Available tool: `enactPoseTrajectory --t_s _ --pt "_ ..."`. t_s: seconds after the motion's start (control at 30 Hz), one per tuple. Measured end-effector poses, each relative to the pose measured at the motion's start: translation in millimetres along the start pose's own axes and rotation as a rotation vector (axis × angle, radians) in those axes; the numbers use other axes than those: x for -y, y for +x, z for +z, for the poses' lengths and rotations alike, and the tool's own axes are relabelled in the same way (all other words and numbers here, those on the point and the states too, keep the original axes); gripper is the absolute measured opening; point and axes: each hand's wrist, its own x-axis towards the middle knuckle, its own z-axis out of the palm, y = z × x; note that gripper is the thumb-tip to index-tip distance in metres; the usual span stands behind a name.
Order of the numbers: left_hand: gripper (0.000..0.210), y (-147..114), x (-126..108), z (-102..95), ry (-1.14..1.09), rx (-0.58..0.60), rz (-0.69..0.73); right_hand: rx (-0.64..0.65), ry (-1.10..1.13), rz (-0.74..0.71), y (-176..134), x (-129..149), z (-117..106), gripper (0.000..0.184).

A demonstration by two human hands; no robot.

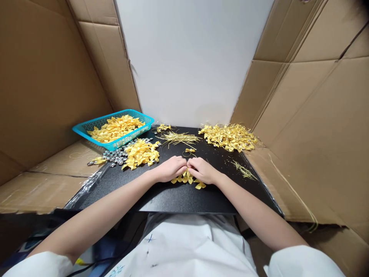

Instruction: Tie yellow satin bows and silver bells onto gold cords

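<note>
My left hand (pixel 172 168) and my right hand (pixel 203 169) meet over the middle of the black table, fingertips pinched together and almost touching. What they pinch is too small and hidden to name; a thin cord seems to show just above the fingertips. Several yellow ribbon bows (pixel 200 185) lie right below and partly under the hands. Just beyond the fingers rests one bow with a gold cord loop (pixel 190 150). Farther back spreads a bundle of loose gold cords (pixel 181 139).
A blue basket (pixel 113 146) of yellow bows stands at the back left. Before it are a bow pile (pixel 141 153) and silvery beads (pixel 117 157). Corded bows (pixel 230 137) are heaped at the back right, cord pieces (pixel 243 170) nearer. Cardboard walls (pixel 314 115) flank the black table (pixel 121 194).
</note>
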Motion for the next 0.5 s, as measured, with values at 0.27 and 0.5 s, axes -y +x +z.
enactPoseTrajectory --t_s 0.27,0.5 --pt "0.03 1.5 0.3 -0.2 -0.112 0.014 0.036 -0.022 0.084 -0.017 1.9 -3.5 3.6 0.02" --pt "0.034 1.9 -0.4 -2.0 -0.29 -0.041 -0.036 -0.082 0.194 -0.008 3.5 -1.7 0.7 0.023"
